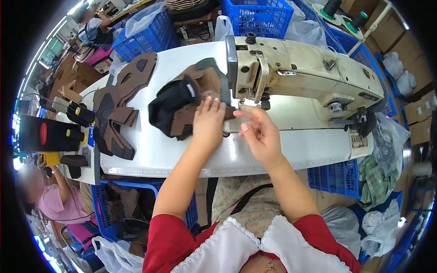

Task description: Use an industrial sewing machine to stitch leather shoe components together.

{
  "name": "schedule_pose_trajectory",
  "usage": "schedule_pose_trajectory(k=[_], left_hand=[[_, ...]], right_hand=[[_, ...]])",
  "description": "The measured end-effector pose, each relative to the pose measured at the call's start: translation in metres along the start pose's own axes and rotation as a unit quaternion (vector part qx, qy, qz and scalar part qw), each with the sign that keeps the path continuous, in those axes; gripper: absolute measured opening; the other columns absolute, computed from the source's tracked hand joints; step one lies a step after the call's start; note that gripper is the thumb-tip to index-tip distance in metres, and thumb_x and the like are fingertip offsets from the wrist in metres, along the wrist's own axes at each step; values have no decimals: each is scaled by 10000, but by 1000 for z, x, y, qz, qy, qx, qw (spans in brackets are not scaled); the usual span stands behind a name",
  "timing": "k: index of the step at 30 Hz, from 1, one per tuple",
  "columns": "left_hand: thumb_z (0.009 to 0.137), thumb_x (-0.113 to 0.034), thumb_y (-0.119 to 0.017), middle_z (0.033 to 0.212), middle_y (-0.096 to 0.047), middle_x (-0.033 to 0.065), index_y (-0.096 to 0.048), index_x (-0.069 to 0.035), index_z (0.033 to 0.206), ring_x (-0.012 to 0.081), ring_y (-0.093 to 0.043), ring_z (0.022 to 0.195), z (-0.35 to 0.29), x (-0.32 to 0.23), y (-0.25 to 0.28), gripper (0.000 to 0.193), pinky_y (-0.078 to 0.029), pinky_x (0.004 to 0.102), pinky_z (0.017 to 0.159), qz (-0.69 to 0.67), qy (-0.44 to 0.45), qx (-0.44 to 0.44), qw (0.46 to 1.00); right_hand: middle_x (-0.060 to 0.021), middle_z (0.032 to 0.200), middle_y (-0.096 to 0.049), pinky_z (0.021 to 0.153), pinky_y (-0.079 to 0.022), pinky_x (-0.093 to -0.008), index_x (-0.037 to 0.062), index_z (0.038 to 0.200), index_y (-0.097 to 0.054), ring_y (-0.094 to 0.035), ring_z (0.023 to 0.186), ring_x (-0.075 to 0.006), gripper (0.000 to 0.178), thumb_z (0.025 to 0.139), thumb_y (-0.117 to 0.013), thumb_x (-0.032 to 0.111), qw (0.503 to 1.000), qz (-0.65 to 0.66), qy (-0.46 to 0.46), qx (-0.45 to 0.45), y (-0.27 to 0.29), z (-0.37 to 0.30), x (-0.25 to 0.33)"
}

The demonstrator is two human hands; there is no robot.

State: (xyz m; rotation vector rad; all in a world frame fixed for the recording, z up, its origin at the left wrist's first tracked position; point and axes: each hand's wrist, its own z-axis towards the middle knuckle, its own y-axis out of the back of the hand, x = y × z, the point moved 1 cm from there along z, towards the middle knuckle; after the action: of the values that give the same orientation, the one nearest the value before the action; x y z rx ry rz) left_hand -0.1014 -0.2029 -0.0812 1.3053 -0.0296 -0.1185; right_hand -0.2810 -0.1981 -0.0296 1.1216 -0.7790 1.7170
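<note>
My left hand (208, 122) lies flat, fingers stretched out, on a brown and black shoe upper (183, 117). Black lining (167, 101) bulges up on the left of this piece, and its brown strap-like end reaches right toward the needle area of a cream sewing machine (300, 68). My right hand (265, 140) is just right of that end, below the machine head. Its index finger and thumb are apart, with nothing visible between them. Whether the index fingertip touches the upper, I cannot tell.
Stacked brown upper pieces (136, 75) lie left on the white table (177, 157). Blue crates (257, 20) stand behind; another crate (334, 177) sits below the right edge. Thread cones (331, 8) rise at back right. A person in pink (61, 200) works at the left.
</note>
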Motion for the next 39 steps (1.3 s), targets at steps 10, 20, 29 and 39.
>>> schedule_pose_trajectory(k=[10,20,29,39], left_hand=[[716,52,-591,1401,-568,114,-609,-72,1291,297,-439,1379,-41,43,11,589,-288,460,1176,-13,28,-88,996],[674,73,-567,1420,-553,99,-607,-82,1298,280,-434,1388,-42,41,9,645,-280,460,1178,-23,25,-127,991],[709,64,-568,1401,-569,99,-609,-48,1286,268,-440,1382,-41,42,12,588,-282,450,1178,-20,21,-123,992],[703,-86,-657,1474,-490,116,-545,-65,1358,276,-396,1407,-17,39,24,665,-317,451,1128,64,74,-128,987]], right_hand=[[-106,827,-676,649,-529,-414,72,1167,-603,-665,709,-324,307,864,-628,115,919,-379,-88,58,-5,4,-42],[-85,832,-666,603,-540,-402,68,1236,-618,-690,733,-254,372,870,-553,86,817,-565,49,106,-31,26,-66],[-96,826,-677,592,-539,-379,55,1264,-610,-690,708,-252,406,861,-595,100,809,-573,46,121,-33,28,-70],[-75,917,-671,624,-533,-346,109,1366,-557,-664,695,-234,492,885,-659,124,948,-310,-53,43,13,-50,-35]])
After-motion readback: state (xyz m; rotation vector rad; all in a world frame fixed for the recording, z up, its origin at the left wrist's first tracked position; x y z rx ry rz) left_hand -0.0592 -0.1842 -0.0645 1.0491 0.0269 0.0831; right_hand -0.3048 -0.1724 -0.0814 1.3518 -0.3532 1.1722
